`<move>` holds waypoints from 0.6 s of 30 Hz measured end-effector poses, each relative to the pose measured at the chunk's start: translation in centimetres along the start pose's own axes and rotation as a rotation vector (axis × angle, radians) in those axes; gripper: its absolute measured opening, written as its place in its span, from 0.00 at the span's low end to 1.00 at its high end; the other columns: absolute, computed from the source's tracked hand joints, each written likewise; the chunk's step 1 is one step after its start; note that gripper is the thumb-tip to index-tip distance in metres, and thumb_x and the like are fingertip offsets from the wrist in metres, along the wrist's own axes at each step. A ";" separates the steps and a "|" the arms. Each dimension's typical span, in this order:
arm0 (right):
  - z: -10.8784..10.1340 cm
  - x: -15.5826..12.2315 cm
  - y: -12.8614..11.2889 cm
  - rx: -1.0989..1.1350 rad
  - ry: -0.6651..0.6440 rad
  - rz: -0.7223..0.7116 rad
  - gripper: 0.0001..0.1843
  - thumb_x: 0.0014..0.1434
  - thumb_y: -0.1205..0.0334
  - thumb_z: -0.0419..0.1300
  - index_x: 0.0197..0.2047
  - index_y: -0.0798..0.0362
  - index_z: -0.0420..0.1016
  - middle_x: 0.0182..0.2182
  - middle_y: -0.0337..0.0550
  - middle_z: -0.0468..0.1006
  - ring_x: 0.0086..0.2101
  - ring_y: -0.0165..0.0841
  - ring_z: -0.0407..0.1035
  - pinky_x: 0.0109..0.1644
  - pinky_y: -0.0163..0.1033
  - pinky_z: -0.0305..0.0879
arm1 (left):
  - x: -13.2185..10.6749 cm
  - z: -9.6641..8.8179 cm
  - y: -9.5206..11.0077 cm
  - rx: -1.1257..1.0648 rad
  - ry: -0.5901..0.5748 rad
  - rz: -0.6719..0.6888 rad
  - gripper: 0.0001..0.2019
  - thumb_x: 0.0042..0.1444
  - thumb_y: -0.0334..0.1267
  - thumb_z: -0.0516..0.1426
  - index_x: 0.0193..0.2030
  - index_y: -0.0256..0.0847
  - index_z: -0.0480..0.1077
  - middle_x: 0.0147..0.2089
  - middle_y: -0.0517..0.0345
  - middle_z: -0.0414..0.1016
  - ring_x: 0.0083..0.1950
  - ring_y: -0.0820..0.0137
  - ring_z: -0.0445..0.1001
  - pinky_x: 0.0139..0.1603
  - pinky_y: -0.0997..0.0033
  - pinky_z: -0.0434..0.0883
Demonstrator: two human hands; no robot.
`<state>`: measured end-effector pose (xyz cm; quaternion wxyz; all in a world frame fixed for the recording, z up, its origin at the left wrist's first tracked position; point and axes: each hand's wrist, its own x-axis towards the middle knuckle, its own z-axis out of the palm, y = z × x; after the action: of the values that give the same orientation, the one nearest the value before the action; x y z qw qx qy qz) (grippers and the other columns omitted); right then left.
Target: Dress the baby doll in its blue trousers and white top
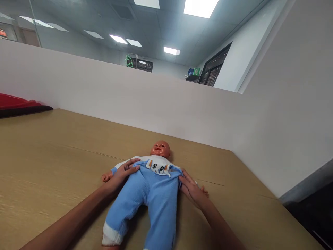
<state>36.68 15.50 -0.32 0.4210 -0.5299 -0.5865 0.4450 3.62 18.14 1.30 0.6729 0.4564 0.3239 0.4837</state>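
Observation:
A baby doll [159, 148] lies on its back on a tan tabletop [65, 166], head toward the wall. It wears blue fleece pants [156, 194] with white cuffs, and a white top [140, 159] with blue at one sleeve end. An animal face [157, 167] is stitched near the chest. At the waist on one side, my left hand [125, 173] pinches the blue fabric between thumb and fingers. On the other side my right hand [191, 187] grips the opposite edge of the pants, some fingertips hidden in the cloth. The fabric is stretched between both hands.
A white wall [156, 100] with a glass pane above borders the table's far side. At the far left sits a red object with a dark edge [23, 107]. The table's right edge slants down to a dark area [312, 205].

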 end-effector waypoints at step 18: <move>1.3 -0.3 -3.3 -0.471 0.072 -0.018 0.12 0.59 0.53 0.54 0.28 0.48 0.70 0.30 0.44 0.78 0.34 0.41 0.67 0.44 0.44 0.58 | -0.3 -0.2 -0.8 0.177 -0.050 0.137 0.26 0.63 0.56 0.66 0.60 0.53 0.61 0.50 0.60 0.77 0.49 0.63 0.74 0.48 0.67 0.72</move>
<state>34.64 14.95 2.54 0.3104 -0.6237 -0.6633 0.2731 3.64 17.85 0.47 0.6032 0.5470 0.3163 0.4867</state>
